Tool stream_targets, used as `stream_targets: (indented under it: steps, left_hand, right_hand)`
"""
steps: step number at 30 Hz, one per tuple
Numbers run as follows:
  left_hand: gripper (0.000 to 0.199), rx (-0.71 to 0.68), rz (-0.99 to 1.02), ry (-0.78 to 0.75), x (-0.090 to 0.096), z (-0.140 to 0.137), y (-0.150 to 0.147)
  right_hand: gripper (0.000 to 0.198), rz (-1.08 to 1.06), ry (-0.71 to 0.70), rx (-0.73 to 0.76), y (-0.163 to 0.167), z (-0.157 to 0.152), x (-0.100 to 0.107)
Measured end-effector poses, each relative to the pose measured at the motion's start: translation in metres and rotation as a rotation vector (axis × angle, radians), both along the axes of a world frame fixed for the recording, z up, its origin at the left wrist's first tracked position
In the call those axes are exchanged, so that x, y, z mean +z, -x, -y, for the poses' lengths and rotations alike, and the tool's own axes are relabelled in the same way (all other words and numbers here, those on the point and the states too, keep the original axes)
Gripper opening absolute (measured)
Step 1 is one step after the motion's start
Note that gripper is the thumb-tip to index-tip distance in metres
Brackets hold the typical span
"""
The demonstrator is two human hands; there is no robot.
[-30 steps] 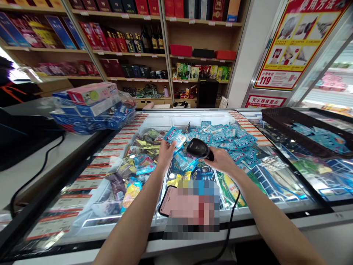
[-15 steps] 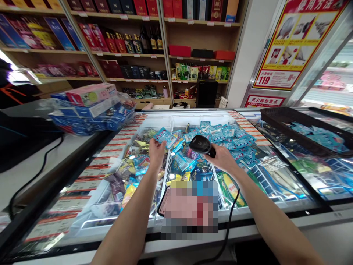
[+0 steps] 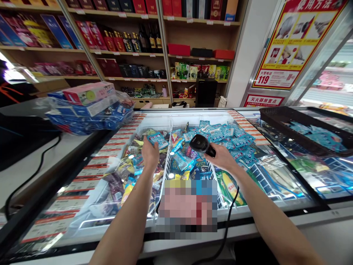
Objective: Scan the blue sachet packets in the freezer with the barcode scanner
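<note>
My left hand [image 3: 150, 154] is closed on the near edge of a small blue packet [image 3: 157, 140], above the left part of the chest freezer. In my right hand [image 3: 222, 156] is a black barcode scanner [image 3: 201, 144], its head tilted toward the left and its cable hanging down past my forearm. Behind and right of the scanner lies a heap of similar blue packets [image 3: 217, 132] on the freezer's glass top. Wrapped ice creams in wire baskets show through the glass below both hands.
A dark plastic basket [image 3: 298, 130] with more blue packets stands at the right. Plastic-wrapped boxes [image 3: 91, 106] are stacked at the left. A blurred-out patch [image 3: 187, 208] hides most of a phone at the front edge. Stocked shelves [image 3: 143, 53] rise behind the freezer.
My left hand has moved left and slightly down with the blue packet, away from the scanner. My right hand and the scanner have stayed nearly in place.
</note>
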State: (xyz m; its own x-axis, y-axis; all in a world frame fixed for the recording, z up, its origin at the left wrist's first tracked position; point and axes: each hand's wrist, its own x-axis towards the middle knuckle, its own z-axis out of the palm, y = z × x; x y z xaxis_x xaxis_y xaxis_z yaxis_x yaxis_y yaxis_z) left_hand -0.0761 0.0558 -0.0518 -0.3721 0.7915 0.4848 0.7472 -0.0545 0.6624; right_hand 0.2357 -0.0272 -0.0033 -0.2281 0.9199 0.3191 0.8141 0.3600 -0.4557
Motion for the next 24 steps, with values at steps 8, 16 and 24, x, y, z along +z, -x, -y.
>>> stream_targets:
  steps: [8, 16, 24]
  left_hand:
    - [0.06, 0.05, -0.222, -0.07, 0.007, 0.011, -0.012]
    - [0.045, -0.618, -0.575, -0.019, 0.005, 0.007, -0.029]
    - [0.05, -0.752, -0.571, 0.058, -0.001, -0.014, -0.049]
  right_hand:
    - [0.023, -0.064, 0.033, -0.012, -0.011, -0.004, 0.004]
    - [0.024, -0.115, 0.031, -0.022, -0.013, -0.006, 0.005]
    - [0.025, -0.107, 0.036, -0.015, -0.015, -0.007, 0.003]
